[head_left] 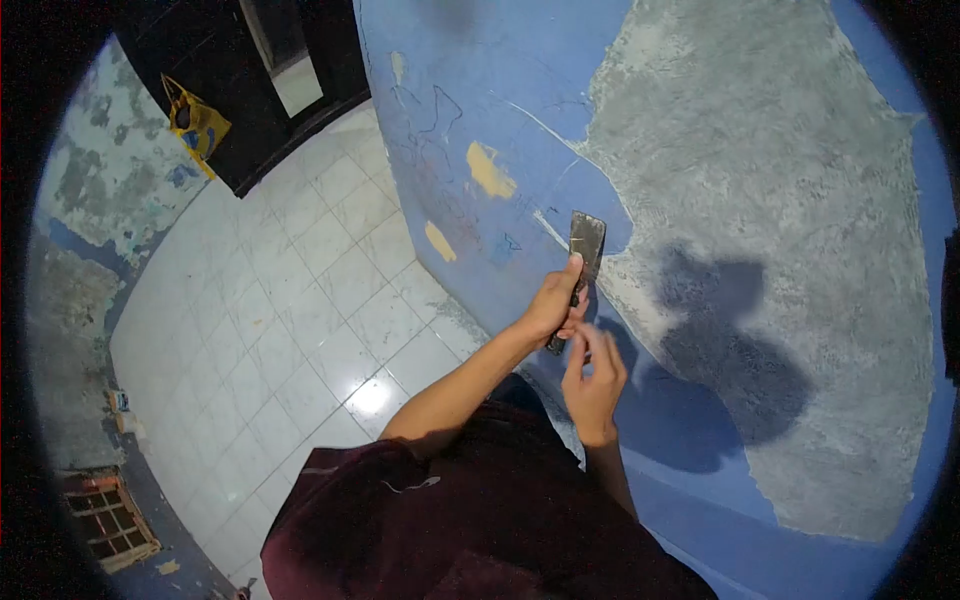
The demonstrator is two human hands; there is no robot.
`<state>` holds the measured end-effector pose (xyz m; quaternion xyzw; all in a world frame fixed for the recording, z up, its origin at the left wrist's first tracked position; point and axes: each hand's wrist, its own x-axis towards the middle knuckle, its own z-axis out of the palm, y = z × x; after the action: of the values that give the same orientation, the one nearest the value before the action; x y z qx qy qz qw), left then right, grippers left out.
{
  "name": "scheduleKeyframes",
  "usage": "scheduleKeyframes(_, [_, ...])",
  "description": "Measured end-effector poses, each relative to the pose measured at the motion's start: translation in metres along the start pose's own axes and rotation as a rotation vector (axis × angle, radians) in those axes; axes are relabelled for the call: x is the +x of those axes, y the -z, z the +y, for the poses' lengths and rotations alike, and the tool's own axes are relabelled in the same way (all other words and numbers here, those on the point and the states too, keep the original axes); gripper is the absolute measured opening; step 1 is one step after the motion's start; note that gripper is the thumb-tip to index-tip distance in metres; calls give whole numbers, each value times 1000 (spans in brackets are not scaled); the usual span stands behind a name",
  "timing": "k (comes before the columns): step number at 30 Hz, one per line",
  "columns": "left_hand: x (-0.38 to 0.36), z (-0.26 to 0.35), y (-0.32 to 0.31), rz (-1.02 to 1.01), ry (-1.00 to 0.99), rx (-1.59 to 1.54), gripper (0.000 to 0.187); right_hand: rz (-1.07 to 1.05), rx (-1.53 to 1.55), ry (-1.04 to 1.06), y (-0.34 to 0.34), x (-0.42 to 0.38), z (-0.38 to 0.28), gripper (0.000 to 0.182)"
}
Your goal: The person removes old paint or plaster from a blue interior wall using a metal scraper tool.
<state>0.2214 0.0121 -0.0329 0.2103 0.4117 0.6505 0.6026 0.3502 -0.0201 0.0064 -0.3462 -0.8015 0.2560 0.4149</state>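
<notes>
My left hand [556,303] is closed around the dark handle of a putty knife [588,236], its thumb pressed on the lower part of the blade. The flat metal blade points up, in front of the blue wall [560,190] close to the edge of a grey plastered patch [770,150]. Just below and to the right, my right hand [594,385] is raised near the handle's lower end. Its fingers are loosely bent, apart and slightly blurred, and I see nothing held in them.
White tiles cover the floor [290,330] on the left. A yellow bag [200,127] hangs by a dark door [270,130] at the upper left. The left wall [80,200] is peeling, with a small wooden-framed grid [108,520] low down. Shadows fall across the grey patch.
</notes>
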Motion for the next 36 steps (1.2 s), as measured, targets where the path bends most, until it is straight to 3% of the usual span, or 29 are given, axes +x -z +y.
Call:
scheduleKeyframes(2, [-1,4,8,-26,101,17,62,-184,-166,25,-3,-34,31,19])
scheduleKeyframes(5, [-7,1,14,-30,30,64,61,-350,-241,118,5,-54,42,19])
scheduleKeyframes(8, [-22,3,1,-113,-33,60,53,-188,-171,127,11,-51,31,22])
scheduleKeyframes(12, [-35,-33,-23,-65,-44,-24,41,-151,-132,69,32,-46,29,24])
scheduleKeyframes(15, [-31,-59,-25,-44,-102,277,49,-43,-112,-47,49,-53,30,24])
scheduleKeyframes(19, [-19,-79,-21,85,-165,474,59,-67,-161,-108,68,-86,50,24])
scheduleKeyframes(24, [-25,-90,-5,178,-103,600,64,-137,-199,-128,87,-124,57,23])
scheduleKeyframes(26, [-26,-76,-14,215,-85,614,67,-134,-204,-122,90,-127,59,23])
scheduleKeyframes(28, [-25,-60,-34,212,-223,644,68,-118,-231,-79,92,-132,61,23])
scheduleKeyframes(36, [-30,-93,-14,316,-198,751,72,-204,-166,-89,84,-114,40,23])
